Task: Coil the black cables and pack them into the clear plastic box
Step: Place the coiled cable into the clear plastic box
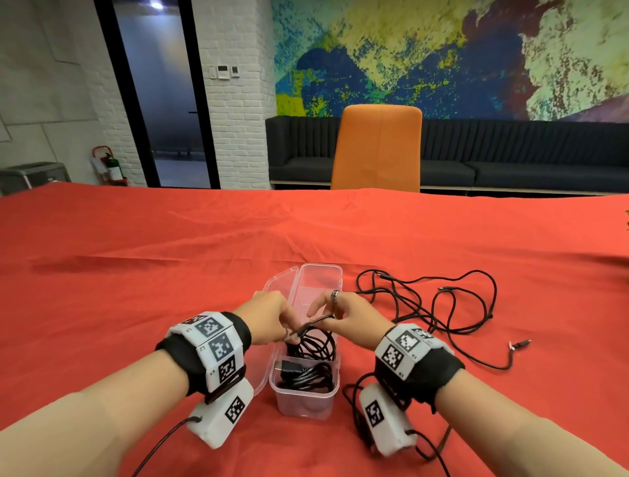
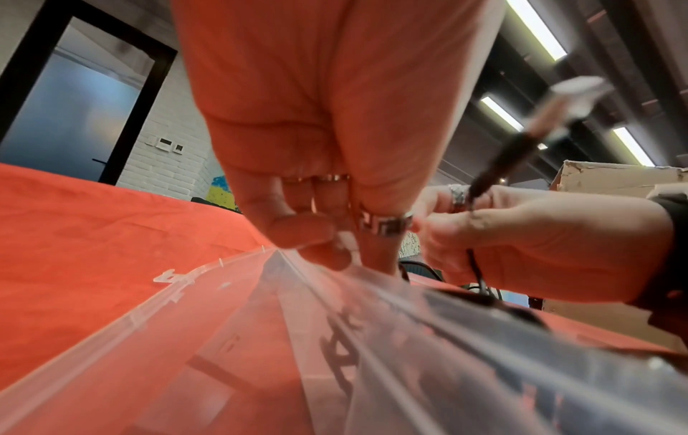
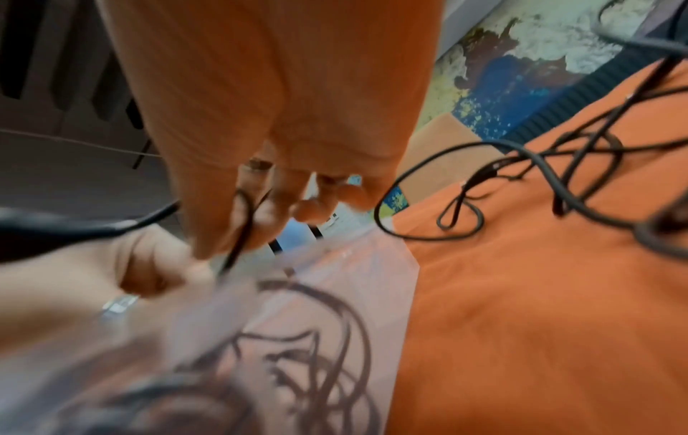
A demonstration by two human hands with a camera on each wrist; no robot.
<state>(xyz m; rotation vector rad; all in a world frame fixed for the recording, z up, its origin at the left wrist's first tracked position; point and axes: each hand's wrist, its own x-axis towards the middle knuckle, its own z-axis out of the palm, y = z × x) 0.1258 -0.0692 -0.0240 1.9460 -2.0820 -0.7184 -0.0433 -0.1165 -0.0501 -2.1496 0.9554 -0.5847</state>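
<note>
Head view: evenly and brightly lit, sharp at centre, with a ceiling lamp glaring top left. Wide-angle distortion bows the far edge of the red tablecloth; shadows on it are soft and faint.

Left wrist view: ceiling light strips burn out white. The left hand takes an orange cast; the clear plastic box smears near the lens.

Right wrist view: dimmer and heavily motion-blurred; the coiled cable is indistinct.
</note>
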